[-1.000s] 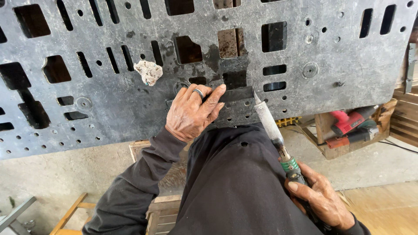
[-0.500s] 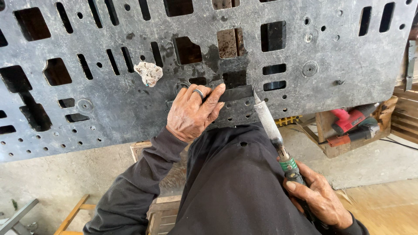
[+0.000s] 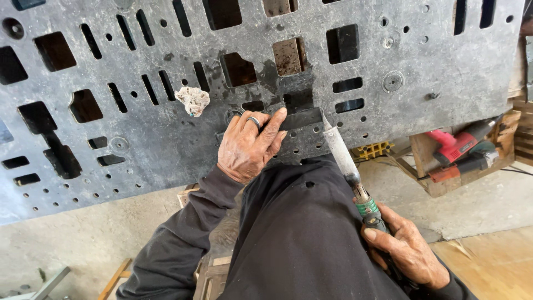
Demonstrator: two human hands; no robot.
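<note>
Repair step in hand: left hand presses 1 dark patch strip flat against the grey plastic pallet while right hand, clenched on the soldering iron, tip at the strip's right end, suggesting steady pressure is needed next.

Grey pallet — crumpled rag on it.

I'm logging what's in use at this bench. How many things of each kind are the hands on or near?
Grey perforated panel: 1
Dark strip pressed by the left hand: 1
Soldering-type iron held in the right hand: 1
Crumpled rag on the panel: 1
Red power tools in the wooden box: 2
Total: 6
</note>
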